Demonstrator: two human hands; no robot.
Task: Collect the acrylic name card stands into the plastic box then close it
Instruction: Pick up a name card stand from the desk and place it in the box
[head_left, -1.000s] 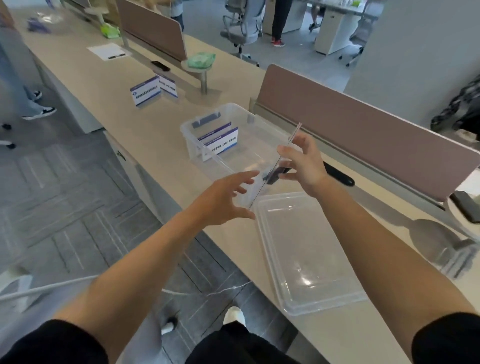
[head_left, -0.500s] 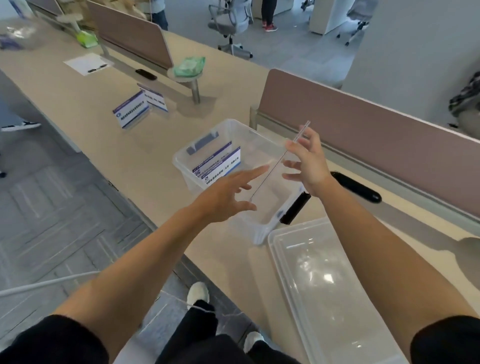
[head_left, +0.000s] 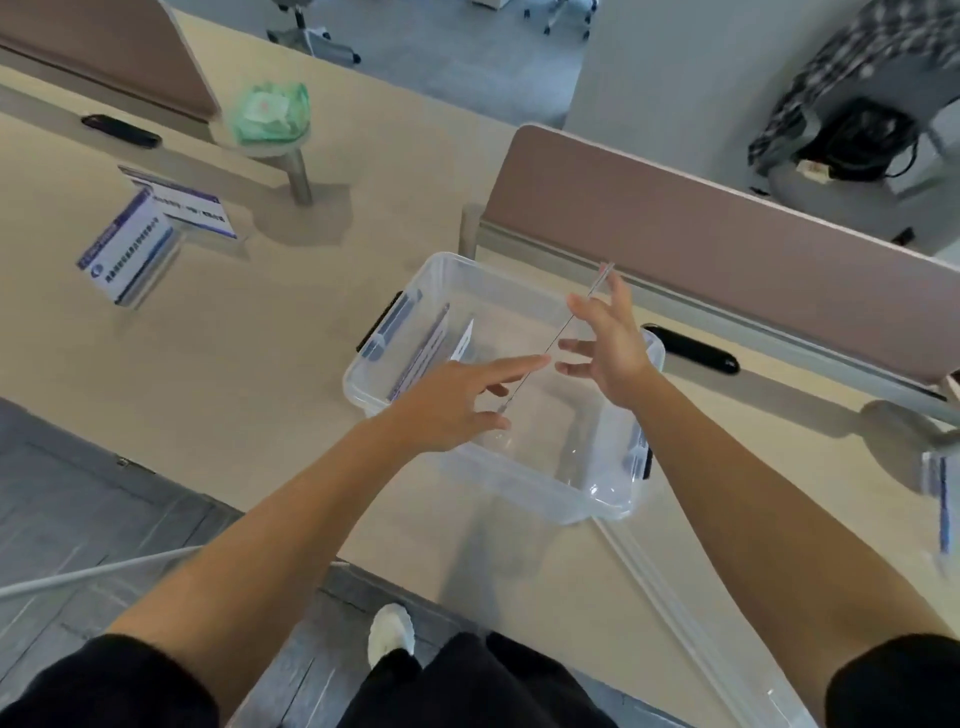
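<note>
A clear plastic box (head_left: 613, 499) stands open on the beige desk. Two name card stands (head_left: 426, 348) with blue-edged cards lean inside at its left end. Above the box, my right hand (head_left: 610, 338) holds a clear acrylic name card stand (head_left: 563, 327) seen edge-on and tilted. My left hand (head_left: 447, 402) is beside the stand's lower end, fingers apart, index and thumb to either side of its edge. The box's clear lid (head_left: 701, 639) lies on the desk at the lower right.
Two more name card stands (head_left: 127, 249) sit on the desk at the far left, and another (head_left: 941, 499) at the right edge. A brown partition (head_left: 727, 244) runs behind the box, with a black object (head_left: 691, 349) below it. A green bag (head_left: 270, 111) rests on a post.
The view has tilted down and moved closer. Both hands with the clear stand have shifted from beside the box to above its inside. My left hand has closed in on the stand's lower end.
</note>
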